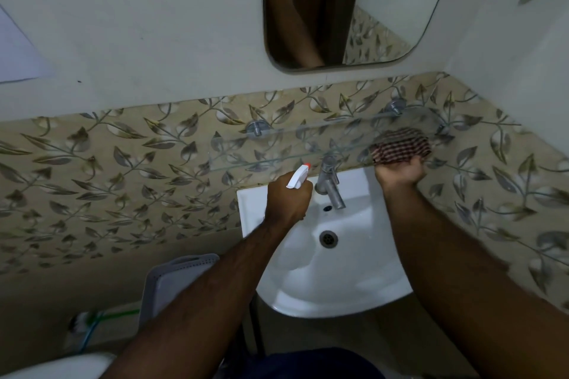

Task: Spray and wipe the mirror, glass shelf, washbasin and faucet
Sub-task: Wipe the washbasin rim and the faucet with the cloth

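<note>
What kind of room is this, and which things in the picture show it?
Most likely a small home bathroom. A white washbasin with a metal faucet is fixed to a leaf-patterned tiled wall, and a mirror hangs above a glass shelf.

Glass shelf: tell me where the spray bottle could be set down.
The glass shelf is bare from its left end to above the faucet. Its right end is crowded: the right hand presses the checked cloth there. The left hand grips the spray bottle.
</note>
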